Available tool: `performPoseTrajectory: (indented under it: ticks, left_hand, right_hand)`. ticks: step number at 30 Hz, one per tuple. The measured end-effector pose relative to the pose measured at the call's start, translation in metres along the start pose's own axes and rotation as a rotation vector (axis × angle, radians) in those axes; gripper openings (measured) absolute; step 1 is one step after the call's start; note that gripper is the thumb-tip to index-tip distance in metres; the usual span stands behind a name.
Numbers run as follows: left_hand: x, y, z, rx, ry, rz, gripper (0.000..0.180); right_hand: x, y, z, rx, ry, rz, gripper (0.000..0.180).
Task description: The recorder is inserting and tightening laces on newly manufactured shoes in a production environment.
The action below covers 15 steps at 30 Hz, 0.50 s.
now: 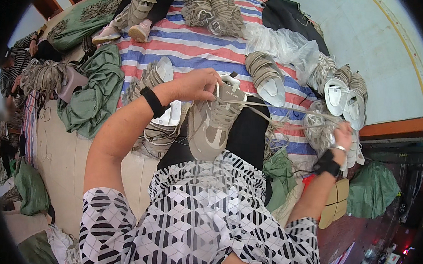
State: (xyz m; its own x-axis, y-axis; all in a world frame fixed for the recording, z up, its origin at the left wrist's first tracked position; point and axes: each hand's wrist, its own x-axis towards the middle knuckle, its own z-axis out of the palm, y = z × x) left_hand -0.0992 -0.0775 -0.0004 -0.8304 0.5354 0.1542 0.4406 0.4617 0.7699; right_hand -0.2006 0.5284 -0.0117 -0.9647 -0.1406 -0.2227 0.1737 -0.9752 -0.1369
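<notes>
A beige shoe upper [206, 131] lies across my lap, its toe toward me and its tongue and collar pointing away. Pale laces [285, 109] run from its top eyelets, stretched out to the right. My left hand [202, 85] pinches the collar edge near the top eyelets. Out to the right, my right hand [343, 136] is closed round the lace ends and slightly blurred. Close to my left forearm, more stacked uppers [160, 133] lie beside my leg.
Bundles of nested uppers [265, 77] rest on the striped sheet [187, 48], with more at the right [342, 94]. Clear plastic bags [287, 44] lie behind. Green sacks [95, 88] bunch at the left. Another person's pink shoes [140, 31] show at the far side; other people sit at far left.
</notes>
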Motion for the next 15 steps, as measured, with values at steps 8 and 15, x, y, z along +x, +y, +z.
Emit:
performPoseTrajectory:
  ticks: [8, 15]
  left_hand:
    - [0.039, 0.037, 0.024, 0.214, 0.167, -0.045, 0.016]
    - [0.049, 0.079, 0.039, -0.554, -0.374, 0.074, 0.028]
  right_hand:
    - [-0.109, 0.041, 0.212, -0.129, -0.337, -0.109, 0.012]
    - [-0.174, 0.141, 0.256, -0.450, -0.578, -0.165, 0.015]
